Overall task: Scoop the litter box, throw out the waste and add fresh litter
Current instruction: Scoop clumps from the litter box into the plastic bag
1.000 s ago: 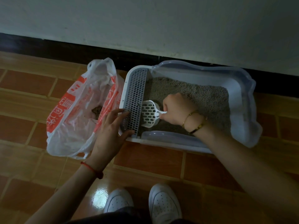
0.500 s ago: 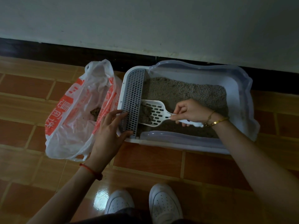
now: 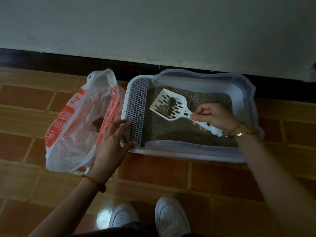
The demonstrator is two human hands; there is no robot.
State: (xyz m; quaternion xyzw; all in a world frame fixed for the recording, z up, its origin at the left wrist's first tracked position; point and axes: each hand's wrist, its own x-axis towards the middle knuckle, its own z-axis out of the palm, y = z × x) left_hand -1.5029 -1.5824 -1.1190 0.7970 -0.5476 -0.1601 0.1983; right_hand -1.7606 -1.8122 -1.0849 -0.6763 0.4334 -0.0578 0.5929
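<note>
A white litter box with a perforated grid at its left end stands on the floor, part-filled with grey litter. My right hand grips the handle of a white slotted scoop, held above the litter with clumps of waste on its blade. My left hand rests on the box's left front corner, fingers spread on the grid. A white and red plastic bag lies open to the left of the box, with a dark clump inside.
The box stands against a pale wall with a dark skirting board. The floor is of glossy brown tiles. My white shoes are at the bottom of the view, close to the box's front.
The scoop has come up out of the litter with clumps on its blade and now hangs tilted above the box. My right hand has moved right. My left hand has stayed on the corner.
</note>
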